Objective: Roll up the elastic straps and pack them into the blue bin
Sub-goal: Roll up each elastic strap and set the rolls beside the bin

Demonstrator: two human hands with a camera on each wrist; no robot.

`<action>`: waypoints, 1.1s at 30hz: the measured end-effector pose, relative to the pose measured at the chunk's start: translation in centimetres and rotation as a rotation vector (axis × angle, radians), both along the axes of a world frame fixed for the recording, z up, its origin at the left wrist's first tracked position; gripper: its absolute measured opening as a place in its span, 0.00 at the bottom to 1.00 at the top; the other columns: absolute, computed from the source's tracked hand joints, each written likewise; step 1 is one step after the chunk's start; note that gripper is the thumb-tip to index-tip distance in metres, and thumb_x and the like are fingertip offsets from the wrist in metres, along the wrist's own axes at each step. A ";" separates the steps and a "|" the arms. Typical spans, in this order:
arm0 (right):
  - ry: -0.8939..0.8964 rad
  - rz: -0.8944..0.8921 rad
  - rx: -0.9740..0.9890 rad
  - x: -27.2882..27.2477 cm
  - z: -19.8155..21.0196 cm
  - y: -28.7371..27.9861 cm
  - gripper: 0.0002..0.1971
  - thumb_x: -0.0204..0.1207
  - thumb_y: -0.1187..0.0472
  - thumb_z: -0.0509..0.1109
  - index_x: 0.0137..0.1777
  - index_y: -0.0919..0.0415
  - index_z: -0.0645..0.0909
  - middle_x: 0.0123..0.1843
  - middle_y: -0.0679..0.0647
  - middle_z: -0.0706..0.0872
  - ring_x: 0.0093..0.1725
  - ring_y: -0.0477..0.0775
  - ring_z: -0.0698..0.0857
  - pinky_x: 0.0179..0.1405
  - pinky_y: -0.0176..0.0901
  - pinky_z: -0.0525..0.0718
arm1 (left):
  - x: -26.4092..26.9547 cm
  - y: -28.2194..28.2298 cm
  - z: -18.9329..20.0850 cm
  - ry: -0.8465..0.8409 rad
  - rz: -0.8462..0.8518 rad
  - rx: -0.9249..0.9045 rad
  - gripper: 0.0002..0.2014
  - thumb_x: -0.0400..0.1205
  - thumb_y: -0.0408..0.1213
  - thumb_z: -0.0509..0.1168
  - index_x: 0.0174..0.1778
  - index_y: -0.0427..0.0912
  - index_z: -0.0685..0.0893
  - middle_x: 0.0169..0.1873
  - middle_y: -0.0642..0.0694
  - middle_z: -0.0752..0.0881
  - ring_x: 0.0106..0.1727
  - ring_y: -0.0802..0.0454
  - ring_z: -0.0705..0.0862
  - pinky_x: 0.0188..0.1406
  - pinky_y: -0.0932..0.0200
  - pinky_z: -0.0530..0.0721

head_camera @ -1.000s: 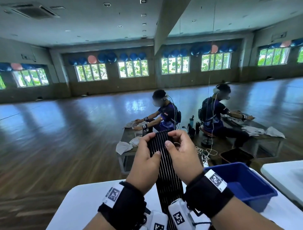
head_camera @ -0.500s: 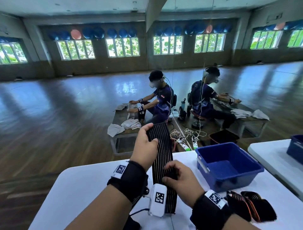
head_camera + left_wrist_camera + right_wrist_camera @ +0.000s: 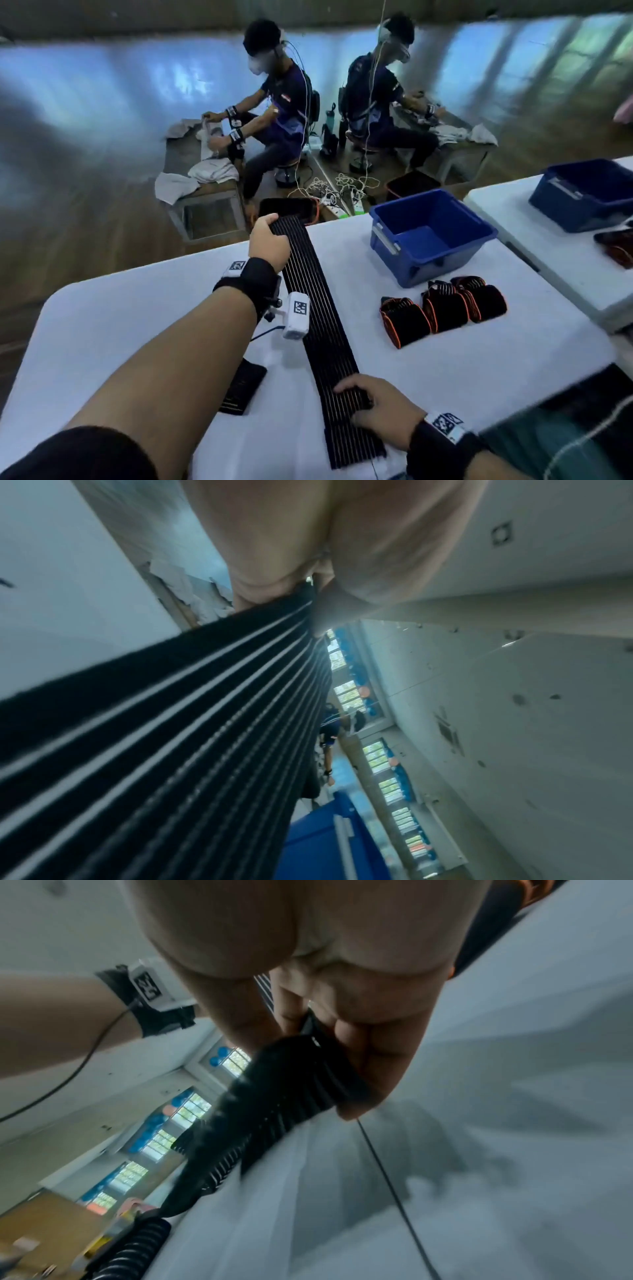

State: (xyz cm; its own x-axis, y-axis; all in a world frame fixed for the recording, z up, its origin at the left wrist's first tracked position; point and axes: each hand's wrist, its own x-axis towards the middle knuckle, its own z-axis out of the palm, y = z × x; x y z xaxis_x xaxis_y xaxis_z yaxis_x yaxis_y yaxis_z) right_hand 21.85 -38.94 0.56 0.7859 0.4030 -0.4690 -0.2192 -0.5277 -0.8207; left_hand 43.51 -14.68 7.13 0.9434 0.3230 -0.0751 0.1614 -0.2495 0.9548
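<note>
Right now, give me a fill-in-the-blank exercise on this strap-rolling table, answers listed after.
1. The left hand grips the far end of the long black ____ stretched along the white table.
2. The right hand holds its ____ end.
3. The number of rolled straps beside the blue bin is ____.
4. Inside, the bin is ____.

Missing words: strap; near; three; empty
</note>
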 end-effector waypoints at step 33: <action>0.145 -0.097 -0.243 -2.5 -4.2 -1.5 0.28 0.61 0.47 0.85 0.60 0.41 0.78 0.48 0.46 0.79 0.42 0.45 0.81 0.42 0.41 0.83 | -12.3 1.5 -7.5 0.039 -0.628 0.654 0.11 0.86 0.49 0.64 0.47 0.48 0.88 0.43 0.53 0.88 0.44 0.55 0.84 0.49 0.54 0.82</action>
State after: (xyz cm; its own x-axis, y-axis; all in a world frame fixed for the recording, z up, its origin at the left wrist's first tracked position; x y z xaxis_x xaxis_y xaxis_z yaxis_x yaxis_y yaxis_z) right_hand 19.30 -40.41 -3.61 0.7329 0.1918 -0.6528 -0.3838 -0.6757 -0.6294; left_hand 31.18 -13.17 -0.42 0.9609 -0.2609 -0.0929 -0.1584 -0.7929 0.5884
